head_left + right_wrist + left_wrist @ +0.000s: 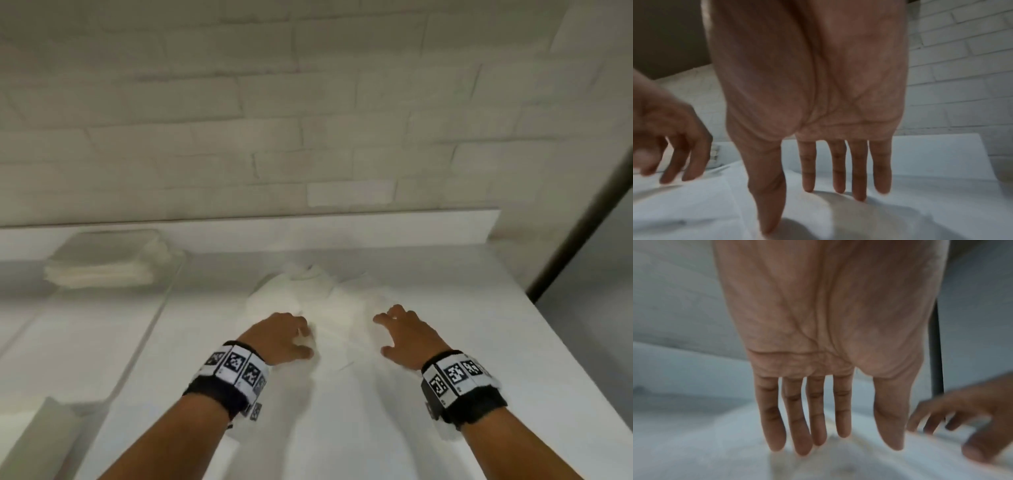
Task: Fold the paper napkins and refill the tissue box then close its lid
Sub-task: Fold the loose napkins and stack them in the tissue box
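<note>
A loose heap of white paper napkins lies crumpled on the white table, in the middle. My left hand rests on its left part with straight fingers, the tips touching the paper. My right hand hovers at the heap's right side, fingers spread and straight, the tips just at the napkin. Neither hand grips anything. At the left stands a clear tissue box with a stack of folded napkins at its far end. Its lid is not plainly visible.
A white brick wall and a low white ledge close off the back of the table. The table's right edge runs diagonally beside a dark frame. A pale flat object lies at the lower left.
</note>
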The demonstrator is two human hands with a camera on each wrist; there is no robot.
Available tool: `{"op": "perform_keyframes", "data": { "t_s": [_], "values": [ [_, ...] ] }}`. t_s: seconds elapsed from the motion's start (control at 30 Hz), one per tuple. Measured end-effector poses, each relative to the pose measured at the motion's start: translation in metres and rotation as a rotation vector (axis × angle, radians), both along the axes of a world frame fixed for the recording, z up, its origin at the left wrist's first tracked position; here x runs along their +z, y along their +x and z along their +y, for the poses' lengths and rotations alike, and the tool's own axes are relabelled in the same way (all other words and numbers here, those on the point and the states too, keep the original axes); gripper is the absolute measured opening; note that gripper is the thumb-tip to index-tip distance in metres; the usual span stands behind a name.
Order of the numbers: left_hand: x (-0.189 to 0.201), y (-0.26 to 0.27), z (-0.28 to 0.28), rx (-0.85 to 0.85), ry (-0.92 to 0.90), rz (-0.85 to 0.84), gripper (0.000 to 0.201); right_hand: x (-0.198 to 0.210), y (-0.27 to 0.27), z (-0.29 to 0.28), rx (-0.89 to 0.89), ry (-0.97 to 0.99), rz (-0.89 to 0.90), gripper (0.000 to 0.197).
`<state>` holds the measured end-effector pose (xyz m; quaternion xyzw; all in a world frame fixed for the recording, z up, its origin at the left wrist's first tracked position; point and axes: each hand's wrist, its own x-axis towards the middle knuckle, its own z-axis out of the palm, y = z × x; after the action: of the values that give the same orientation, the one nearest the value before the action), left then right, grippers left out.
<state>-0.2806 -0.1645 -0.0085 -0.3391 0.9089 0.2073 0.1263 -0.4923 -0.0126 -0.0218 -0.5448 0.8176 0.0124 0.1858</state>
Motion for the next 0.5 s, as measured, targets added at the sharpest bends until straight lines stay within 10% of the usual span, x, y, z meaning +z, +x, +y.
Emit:
{"op": "perform_keyframes", "data": {
  "t_s": [0.23, 0.5],
  "values": [
    [-0.022, -0.028, 0.020, 0.098, -0.225, 0.076, 0.014, -0.008, -0.034, 0.006, 0.006, -0.101, -0.036, 0.061],
    [-0.006, 0.004, 0.015, 0.588, 0.314, 0.244, 0.048, -0.014, -0.038, -0.007, -0.020, -0.074, 0.038, 0.054]
  ]
}}
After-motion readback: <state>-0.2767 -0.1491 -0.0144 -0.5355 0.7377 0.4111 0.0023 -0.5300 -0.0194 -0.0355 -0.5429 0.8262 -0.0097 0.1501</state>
